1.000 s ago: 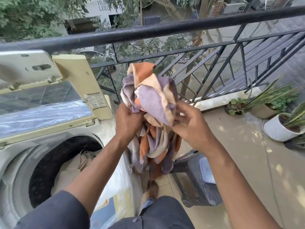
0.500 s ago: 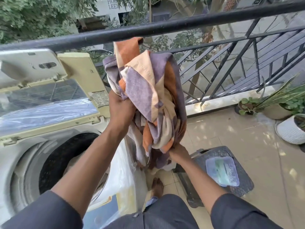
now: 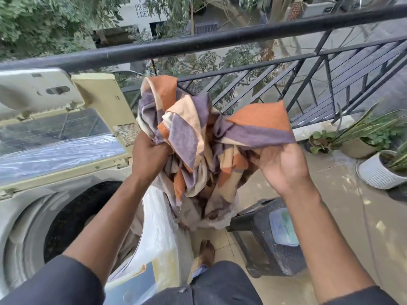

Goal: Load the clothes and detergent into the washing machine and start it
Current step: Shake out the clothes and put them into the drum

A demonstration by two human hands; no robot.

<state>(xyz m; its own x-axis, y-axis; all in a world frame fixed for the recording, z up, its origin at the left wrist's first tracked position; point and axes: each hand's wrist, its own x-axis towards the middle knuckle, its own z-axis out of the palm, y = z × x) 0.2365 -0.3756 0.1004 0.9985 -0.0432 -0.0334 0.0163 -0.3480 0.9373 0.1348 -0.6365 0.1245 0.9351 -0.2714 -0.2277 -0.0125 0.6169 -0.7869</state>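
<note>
I hold up a bunched cloth (image 3: pixel 198 137) patterned in orange, purple and cream, to the right of the washing machine (image 3: pixel 24 208). My left hand (image 3: pixel 149 155) grips its left side in a fist. My right hand (image 3: pixel 282 164) holds a raised fold of the cloth on its right side, palm toward me. The cloth's lower end hangs down to a pale bag (image 3: pixel 211 219) near the floor. The top-loading machine's lid (image 3: pixel 57 133) stands open, and beige laundry lies in the dark drum (image 3: pixel 72 214), mostly hidden by my left arm. A translucent lidded tub (image 3: pixel 283 227) sits on a dark stool.
A black metal railing (image 3: pixel 220 42) runs across the balcony just behind the cloth. The dark stool (image 3: pixel 264 243) stands on the tiled floor right of my bare foot (image 3: pixel 206 253). Potted plants (image 3: pixel 378 168) line the right edge. Plastic wrap covers the machine's front right corner (image 3: pixel 158 230).
My right hand rose from under the bundle and now lifts a fold out to the right. The cloth dropped from the railing's height and spread wider. My left hand kept its grip.
</note>
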